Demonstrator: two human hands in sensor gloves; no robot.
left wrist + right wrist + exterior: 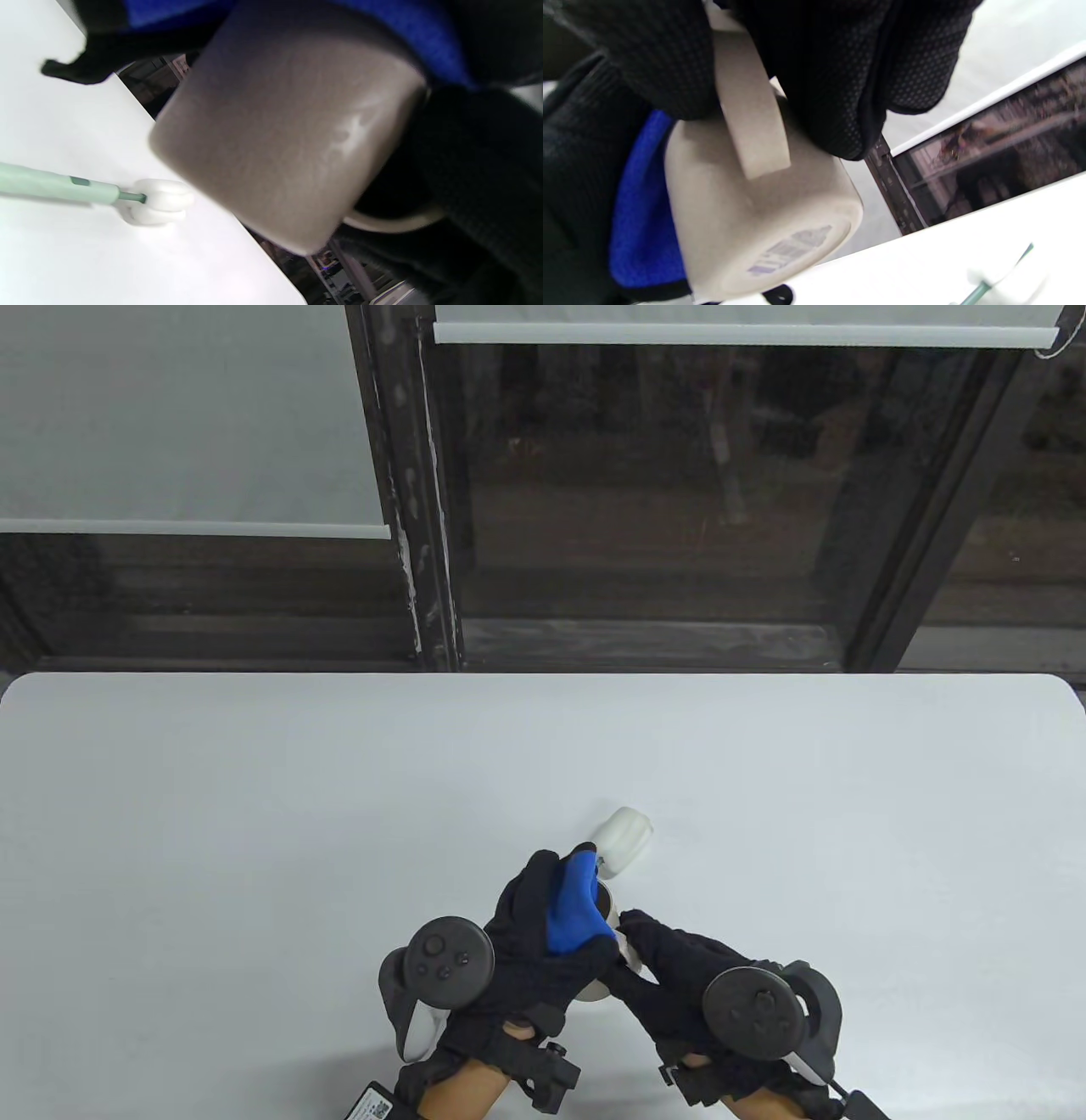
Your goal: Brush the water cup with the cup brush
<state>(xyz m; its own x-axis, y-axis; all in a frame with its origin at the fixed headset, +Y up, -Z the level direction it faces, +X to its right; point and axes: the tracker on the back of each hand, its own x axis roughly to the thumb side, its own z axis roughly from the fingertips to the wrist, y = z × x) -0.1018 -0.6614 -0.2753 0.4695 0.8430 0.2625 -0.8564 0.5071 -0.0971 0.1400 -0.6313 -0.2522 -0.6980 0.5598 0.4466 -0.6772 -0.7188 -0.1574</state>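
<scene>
Both hands are on the mug [746, 212] here. The left hand [543, 942] is wrapped around its body with a blue cloth [573, 908] pressed against the side, and the right hand [679, 976] has its fingers [840, 76] closed on the handle [751, 114]. The mug's held up off the white table [254, 831], tilted, base facing out. The brush [59, 186] lies on the table just past the hands, with its white head [626, 840] at the far end, and nobody's touching it.
</scene>
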